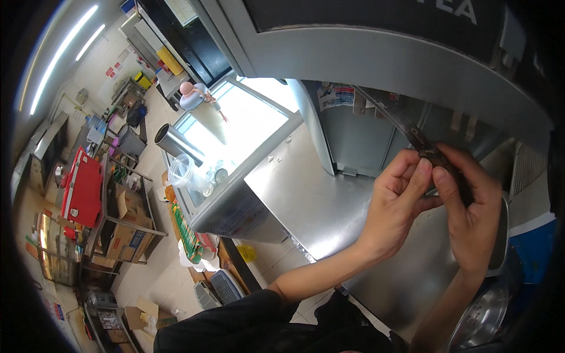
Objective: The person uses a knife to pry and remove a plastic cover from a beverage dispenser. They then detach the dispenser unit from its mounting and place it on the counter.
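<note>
Both hands are raised above a steel counter, closed on one long, narrow, dark-brown strip (406, 125) with pale printing. It looks like thin packaging, though its exact kind cannot be made out. My left hand (393, 203) pinches it between thumb and bent fingers. Beside it, nearly touching, my right hand (474, 215) grips the near end with thumb and fingers, hiding part of it. From the hands the strip slants up and to the left, towards a grey cabinet front (368, 138).
The steel counter (318, 194) spreads below the hands. A metal bowl (485, 315) sits at lower right. A brightly lit glass-topped case (247, 112) carries clear plastic cups (181, 170) and a metal cylinder (176, 141). Further left are a red cooler box (82, 188) and cardboard boxes (126, 241).
</note>
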{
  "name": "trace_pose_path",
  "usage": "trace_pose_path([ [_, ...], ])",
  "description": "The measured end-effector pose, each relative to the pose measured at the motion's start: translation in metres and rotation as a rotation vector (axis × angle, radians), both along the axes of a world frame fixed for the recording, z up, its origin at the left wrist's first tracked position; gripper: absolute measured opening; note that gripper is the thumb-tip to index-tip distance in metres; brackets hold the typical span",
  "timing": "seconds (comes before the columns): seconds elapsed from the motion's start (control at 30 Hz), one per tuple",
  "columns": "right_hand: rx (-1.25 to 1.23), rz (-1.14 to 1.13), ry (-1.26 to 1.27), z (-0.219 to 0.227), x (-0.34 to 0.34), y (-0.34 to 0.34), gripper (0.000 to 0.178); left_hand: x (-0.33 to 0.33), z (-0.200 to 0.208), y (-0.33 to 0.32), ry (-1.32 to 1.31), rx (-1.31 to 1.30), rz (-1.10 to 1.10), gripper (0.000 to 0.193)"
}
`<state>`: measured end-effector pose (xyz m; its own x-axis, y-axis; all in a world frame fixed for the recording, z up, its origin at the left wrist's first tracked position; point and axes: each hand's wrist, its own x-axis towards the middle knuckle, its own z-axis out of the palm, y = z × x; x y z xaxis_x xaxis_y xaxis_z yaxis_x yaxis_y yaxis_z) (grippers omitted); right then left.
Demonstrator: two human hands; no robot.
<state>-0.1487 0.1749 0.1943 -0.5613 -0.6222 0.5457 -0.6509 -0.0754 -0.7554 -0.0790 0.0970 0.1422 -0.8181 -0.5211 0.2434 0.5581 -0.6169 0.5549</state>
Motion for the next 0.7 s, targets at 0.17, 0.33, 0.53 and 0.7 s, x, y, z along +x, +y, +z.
trace_pose_path([
  [0.17,0.04,0.022,0.016,0.003,-0.003,0.002,0.022,0.0,0.0,0.0,-0.021,0.005,0.011,0.016],
  [0.33,0.046,0.031,-0.008,0.005,-0.002,0.001,0.022,-0.001,-0.001,0.0,-0.001,-0.003,-0.001,0.017],
  [0.53,0.149,0.001,0.107,0.014,-0.008,0.005,0.023,-0.003,0.003,-0.002,-0.006,-0.025,-0.028,0.024],
  [0.7,0.138,-0.089,0.495,0.022,-0.023,0.009,0.024,-0.004,0.018,0.003,0.069,0.025,-0.044,0.034],
])
